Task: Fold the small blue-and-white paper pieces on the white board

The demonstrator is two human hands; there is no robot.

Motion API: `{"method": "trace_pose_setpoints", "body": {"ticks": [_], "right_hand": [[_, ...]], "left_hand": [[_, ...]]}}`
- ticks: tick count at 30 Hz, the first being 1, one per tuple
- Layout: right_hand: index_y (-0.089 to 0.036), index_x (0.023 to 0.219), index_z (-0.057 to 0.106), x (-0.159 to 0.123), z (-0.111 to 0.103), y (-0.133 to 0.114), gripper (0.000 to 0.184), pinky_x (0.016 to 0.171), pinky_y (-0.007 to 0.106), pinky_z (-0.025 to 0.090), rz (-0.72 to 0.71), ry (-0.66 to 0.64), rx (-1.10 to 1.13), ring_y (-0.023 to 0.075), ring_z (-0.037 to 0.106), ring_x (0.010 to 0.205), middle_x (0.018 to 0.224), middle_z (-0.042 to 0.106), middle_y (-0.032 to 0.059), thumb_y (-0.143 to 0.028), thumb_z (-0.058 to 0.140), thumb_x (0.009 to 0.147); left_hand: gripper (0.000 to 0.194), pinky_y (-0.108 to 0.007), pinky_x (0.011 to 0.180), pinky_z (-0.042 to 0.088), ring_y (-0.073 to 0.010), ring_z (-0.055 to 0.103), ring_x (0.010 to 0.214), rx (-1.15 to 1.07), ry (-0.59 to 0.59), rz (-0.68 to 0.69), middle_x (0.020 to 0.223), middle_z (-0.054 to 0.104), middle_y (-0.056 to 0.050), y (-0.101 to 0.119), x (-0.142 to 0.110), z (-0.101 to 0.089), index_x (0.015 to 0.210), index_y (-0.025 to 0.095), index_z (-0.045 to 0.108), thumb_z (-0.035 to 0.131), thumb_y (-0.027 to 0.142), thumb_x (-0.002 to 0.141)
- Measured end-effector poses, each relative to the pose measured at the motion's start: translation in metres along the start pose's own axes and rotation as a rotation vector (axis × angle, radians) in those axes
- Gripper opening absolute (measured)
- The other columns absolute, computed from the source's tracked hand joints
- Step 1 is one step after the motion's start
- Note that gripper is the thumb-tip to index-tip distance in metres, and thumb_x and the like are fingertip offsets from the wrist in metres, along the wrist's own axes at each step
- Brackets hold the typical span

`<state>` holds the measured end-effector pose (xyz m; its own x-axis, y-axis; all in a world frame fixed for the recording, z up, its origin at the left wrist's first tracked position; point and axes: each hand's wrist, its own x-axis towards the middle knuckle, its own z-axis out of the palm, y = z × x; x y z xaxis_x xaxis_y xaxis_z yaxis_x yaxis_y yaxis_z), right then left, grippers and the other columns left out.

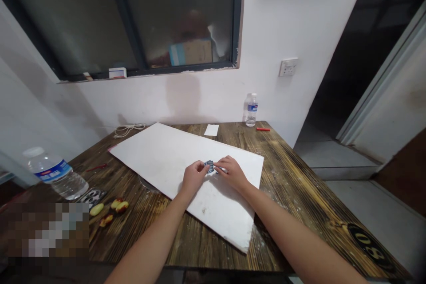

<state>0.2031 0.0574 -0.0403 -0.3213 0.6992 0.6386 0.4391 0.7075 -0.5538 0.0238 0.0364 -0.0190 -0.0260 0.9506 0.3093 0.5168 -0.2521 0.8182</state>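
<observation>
Between my hands, just above the white board (159, 155), is a small blue-grey patterned piece (210, 167) that looks like folded paper or card; its exact kind is too small to tell. My left hand (194, 177) pinches its left side between thumb and fingers. From the right, my right hand (233, 172) closes its thumb and fingertips at the piece's other edge. The board lies at an angle across the wooden table, and both wrists are over it.
A large water bottle (60, 175) leans at the left, near cut fruit (119, 205). At the back are a white cable (129, 130), a white paper (211, 130), a small bottle (252, 111) and a red pen (263, 129). The wooden table (299, 195) meets the wall behind.
</observation>
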Motion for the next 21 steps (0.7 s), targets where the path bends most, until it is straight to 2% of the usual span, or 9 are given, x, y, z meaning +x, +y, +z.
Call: {"method": "trace_pose_setpoints", "body": {"ticks": [4,8,11,13,21], "right_hand": [[-0.026,0.099,0.072,-0.0004,0.0026,0.0011,0.018,0.076,0.036,0.042,-0.049,0.031,0.037,0.0200,0.055,0.079,0.086,0.071,0.0048,-0.027,0.058,0.089],[-0.024,0.093,0.070,-0.0002,0.0004,-0.0024,0.012,0.076,0.036,0.044,-0.061,0.059,0.085,0.0204,0.056,0.080,0.083,0.070,0.0050,-0.027,0.065,0.083],[-0.022,0.082,0.067,-0.0002,-0.0022,-0.0047,0.006,0.072,0.033,0.044,0.000,0.059,0.116,0.0187,0.056,0.075,0.077,0.066,0.0035,-0.027,0.065,0.081],[-0.021,0.076,0.065,-0.0003,-0.0027,-0.0048,0.008,0.070,0.031,0.044,0.063,0.058,0.161,0.0170,0.055,0.072,0.075,0.064,0.0024,-0.027,0.064,0.081],[-0.019,0.072,0.063,0.0016,-0.0022,-0.0061,0.015,0.065,0.027,0.043,0.286,0.079,0.394,0.0151,0.054,0.067,0.069,0.063,0.0007,-0.033,0.061,0.077]], "left_hand": [[0.028,-0.023,0.055,0.032,-0.0120,0.046,0.057,0.023,0.026,-0.003,0.056,0.050,0.004,-0.0033,0.0014,-0.0008,0.061,0.018,0.053,0.059,0.040,0.077],[0.026,-0.024,0.058,0.034,-0.0125,0.049,0.059,0.009,0.001,0.008,0.058,0.053,0.004,-0.0035,0.0013,-0.0002,0.063,0.018,0.054,0.058,0.039,0.078],[0.024,-0.024,0.059,0.036,-0.0132,0.050,0.061,-0.001,-0.038,0.025,0.060,0.055,0.003,-0.0013,0.0003,0.0011,0.064,0.018,0.057,0.059,0.038,0.077],[0.025,-0.024,0.060,0.037,-0.0136,0.051,0.063,-0.022,-0.064,0.040,0.061,0.057,0.002,0.0002,-0.0003,0.0019,0.066,0.018,0.060,0.060,0.040,0.077],[0.025,-0.024,0.060,0.039,-0.0145,0.054,0.063,-0.084,-0.104,0.026,0.063,0.060,0.001,0.0040,-0.0003,0.0029,0.067,0.017,0.061,0.060,0.040,0.076]]}}
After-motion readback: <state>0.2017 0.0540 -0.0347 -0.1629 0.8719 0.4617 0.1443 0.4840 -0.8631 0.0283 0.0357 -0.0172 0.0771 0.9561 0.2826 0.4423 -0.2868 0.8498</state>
